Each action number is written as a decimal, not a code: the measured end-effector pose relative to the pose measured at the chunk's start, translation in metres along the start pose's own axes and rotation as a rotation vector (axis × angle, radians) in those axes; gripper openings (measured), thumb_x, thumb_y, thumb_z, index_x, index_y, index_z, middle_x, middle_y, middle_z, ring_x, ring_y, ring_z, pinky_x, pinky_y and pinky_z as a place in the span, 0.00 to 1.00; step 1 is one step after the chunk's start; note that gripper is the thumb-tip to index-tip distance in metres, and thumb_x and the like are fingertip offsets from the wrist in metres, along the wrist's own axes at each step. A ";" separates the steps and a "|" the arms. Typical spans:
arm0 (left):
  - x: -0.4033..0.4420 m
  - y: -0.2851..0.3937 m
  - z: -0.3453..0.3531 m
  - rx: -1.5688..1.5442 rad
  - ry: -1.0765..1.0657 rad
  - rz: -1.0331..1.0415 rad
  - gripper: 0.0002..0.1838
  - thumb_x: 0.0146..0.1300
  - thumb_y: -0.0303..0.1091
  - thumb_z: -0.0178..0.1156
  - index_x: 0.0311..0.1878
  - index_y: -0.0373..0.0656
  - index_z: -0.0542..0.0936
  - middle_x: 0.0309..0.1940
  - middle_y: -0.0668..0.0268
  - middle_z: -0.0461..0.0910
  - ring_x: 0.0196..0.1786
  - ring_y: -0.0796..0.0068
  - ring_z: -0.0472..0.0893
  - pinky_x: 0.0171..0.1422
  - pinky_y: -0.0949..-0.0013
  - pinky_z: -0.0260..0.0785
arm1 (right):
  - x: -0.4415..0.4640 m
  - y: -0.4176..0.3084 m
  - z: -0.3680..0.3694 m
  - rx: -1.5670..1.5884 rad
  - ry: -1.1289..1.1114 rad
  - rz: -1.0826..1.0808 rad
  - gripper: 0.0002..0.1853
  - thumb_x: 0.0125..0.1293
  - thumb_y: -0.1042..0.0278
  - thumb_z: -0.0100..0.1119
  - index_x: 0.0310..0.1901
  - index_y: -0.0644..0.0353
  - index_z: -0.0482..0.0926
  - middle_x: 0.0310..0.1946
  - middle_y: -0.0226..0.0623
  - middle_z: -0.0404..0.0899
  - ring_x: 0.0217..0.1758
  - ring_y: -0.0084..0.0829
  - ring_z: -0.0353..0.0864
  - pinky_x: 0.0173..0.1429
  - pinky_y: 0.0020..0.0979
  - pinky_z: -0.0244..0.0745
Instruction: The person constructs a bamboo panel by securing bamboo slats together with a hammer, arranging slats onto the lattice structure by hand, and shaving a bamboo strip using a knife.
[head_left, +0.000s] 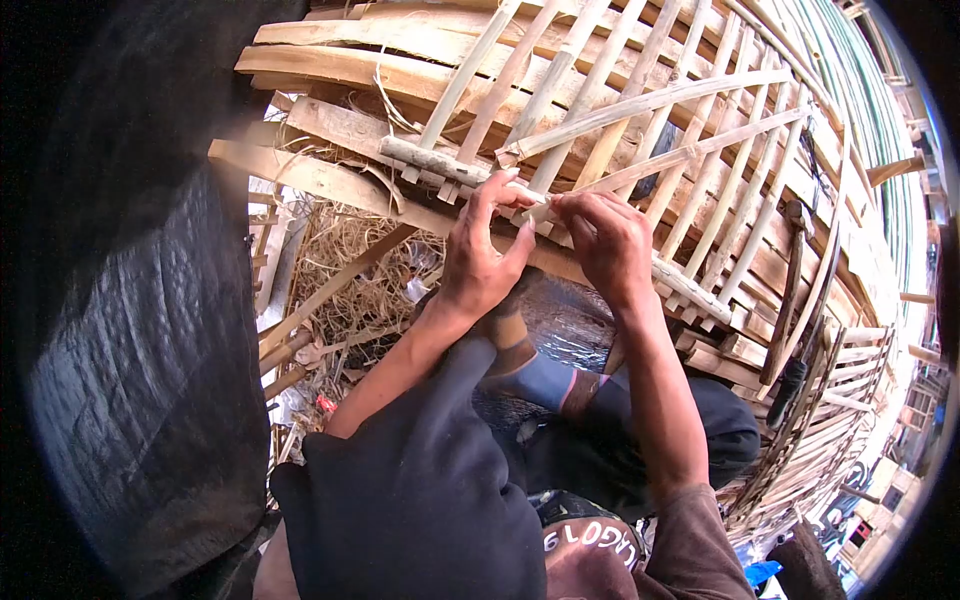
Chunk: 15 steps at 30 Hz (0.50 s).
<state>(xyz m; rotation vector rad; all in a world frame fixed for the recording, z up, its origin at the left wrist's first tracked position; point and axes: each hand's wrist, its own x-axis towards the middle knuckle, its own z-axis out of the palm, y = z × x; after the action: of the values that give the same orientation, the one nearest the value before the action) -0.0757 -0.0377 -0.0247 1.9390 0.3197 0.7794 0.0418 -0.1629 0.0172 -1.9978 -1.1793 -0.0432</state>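
A slatted bamboo frame [600, 95] lies in front of me, its slats set into a round rail [430, 158]. My left hand [482, 250] is at this rail, thumb and index finger curved round a short pale bamboo strip [539, 213]. From the other side my right hand [610, 245] pinches the same strip, its fingers closed close to the left fingertips. The fingers partly hide the strip, and where it ends cannot be seen. Two long flat strips, one of them a pale wooden strip [650, 112], lie slantwise across the slats just beyond the hands.
A hammer [795, 260] rests on the slats at the right, near a curved strip and a dark handle [787, 393]. Wood shavings [345, 250] are heaped below at the left. Dark sheeting [150, 380] hangs at far left. More slatted frames [850, 370] stand at right.
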 end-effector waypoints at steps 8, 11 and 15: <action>0.008 -0.002 0.014 0.035 0.027 0.110 0.36 0.57 0.19 0.66 0.68 0.38 0.63 0.42 0.58 0.83 0.45 0.66 0.83 0.54 0.64 0.75 | -0.003 0.004 0.003 -0.073 0.047 -0.150 0.06 0.56 0.74 0.66 0.35 0.54 0.84 0.34 0.32 0.87 0.40 0.32 0.87 0.42 0.33 0.82; 0.008 -0.005 0.021 -0.048 0.066 0.109 0.37 0.56 0.20 0.67 0.68 0.37 0.62 0.45 0.57 0.82 0.46 0.59 0.83 0.51 0.60 0.76 | -0.004 0.004 0.004 -0.090 0.048 -0.194 0.07 0.55 0.72 0.67 0.38 0.54 0.84 0.37 0.31 0.86 0.39 0.32 0.86 0.43 0.33 0.81; 0.000 -0.006 0.023 -0.054 0.036 0.117 0.40 0.59 0.19 0.66 0.72 0.37 0.57 0.48 0.56 0.80 0.48 0.68 0.82 0.58 0.66 0.74 | -0.007 0.001 0.003 -0.125 0.018 -0.205 0.11 0.54 0.73 0.66 0.41 0.55 0.83 0.39 0.32 0.85 0.40 0.34 0.84 0.44 0.35 0.80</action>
<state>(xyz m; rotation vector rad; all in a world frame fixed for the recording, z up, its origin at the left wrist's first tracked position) -0.0605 -0.0512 -0.0374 1.9073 0.2057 0.8911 0.0377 -0.1660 0.0122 -1.9709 -1.3958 -0.2426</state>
